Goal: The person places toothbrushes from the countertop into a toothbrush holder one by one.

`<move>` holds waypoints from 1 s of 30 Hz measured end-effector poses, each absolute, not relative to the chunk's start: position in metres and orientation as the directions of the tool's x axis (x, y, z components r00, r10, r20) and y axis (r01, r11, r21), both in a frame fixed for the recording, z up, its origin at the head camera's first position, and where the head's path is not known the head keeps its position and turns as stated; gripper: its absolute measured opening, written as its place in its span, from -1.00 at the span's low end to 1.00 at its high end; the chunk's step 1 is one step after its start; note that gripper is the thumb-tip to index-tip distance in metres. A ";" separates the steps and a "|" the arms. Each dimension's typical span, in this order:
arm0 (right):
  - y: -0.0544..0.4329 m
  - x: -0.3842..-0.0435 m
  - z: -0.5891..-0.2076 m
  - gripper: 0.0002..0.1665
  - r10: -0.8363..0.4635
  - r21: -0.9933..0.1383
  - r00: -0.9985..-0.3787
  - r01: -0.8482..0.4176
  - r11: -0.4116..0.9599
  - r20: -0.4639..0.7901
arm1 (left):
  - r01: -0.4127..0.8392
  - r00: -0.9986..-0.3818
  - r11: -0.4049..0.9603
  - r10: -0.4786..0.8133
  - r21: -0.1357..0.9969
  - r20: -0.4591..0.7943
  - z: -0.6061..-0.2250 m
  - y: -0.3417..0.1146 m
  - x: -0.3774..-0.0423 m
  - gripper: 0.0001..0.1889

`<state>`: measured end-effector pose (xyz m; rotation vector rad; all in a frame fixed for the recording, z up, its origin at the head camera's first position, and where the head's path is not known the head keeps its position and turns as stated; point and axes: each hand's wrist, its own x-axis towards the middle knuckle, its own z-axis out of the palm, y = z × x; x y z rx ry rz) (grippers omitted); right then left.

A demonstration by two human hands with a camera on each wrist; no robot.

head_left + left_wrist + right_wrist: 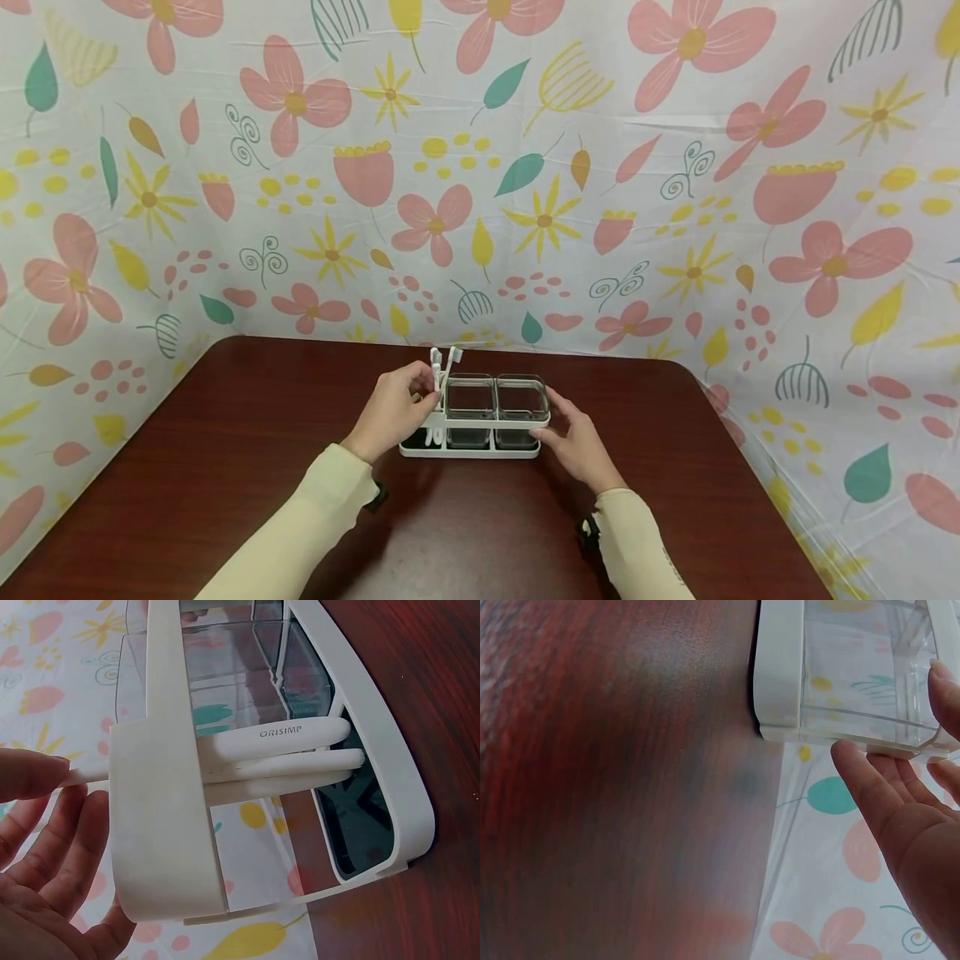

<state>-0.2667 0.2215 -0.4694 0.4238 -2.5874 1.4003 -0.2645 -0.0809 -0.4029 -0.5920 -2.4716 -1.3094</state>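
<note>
A white toothbrush holder (457,454) with two clear cups (471,398) stands on the table. Toothbrushes (454,357) stand in its left compartment, heads up. My left hand (393,410) is at that compartment and pinches one toothbrush between thumb and finger above the upper frame. In the left wrist view, three white handles (277,742) reach down towards the dark base; one is lettered. My right hand (581,446) holds the right end of the holder, with the thumb (945,697) at the front and fingers along the side.
The dark red-brown wooden table (225,467) extends to both sides and in front of the holder. Behind it hangs a flower-patterned cloth (495,192), which also runs along the left and right sides. Both forearms wear pale sleeves (300,517) with dark wrist straps.
</note>
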 end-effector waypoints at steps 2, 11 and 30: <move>0.222 -0.267 -0.470 -0.12 -0.169 -0.788 -0.945 -0.326 0.522 0.279 | 0.476 -0.878 0.510 0.224 0.717 0.424 -0.403 -0.081 -0.265 -0.93; 0.221 -0.266 -0.469 -0.12 -0.163 -0.789 -0.949 -0.314 0.528 0.268 | 0.485 -0.872 0.515 0.227 0.707 0.433 -0.406 -0.080 -0.266 -0.93; 0.220 -0.266 -0.469 -0.14 -0.160 -0.777 -0.940 -0.338 0.530 0.300 | 0.503 -0.859 0.529 0.218 0.684 0.464 -0.404 -0.076 -0.266 -0.86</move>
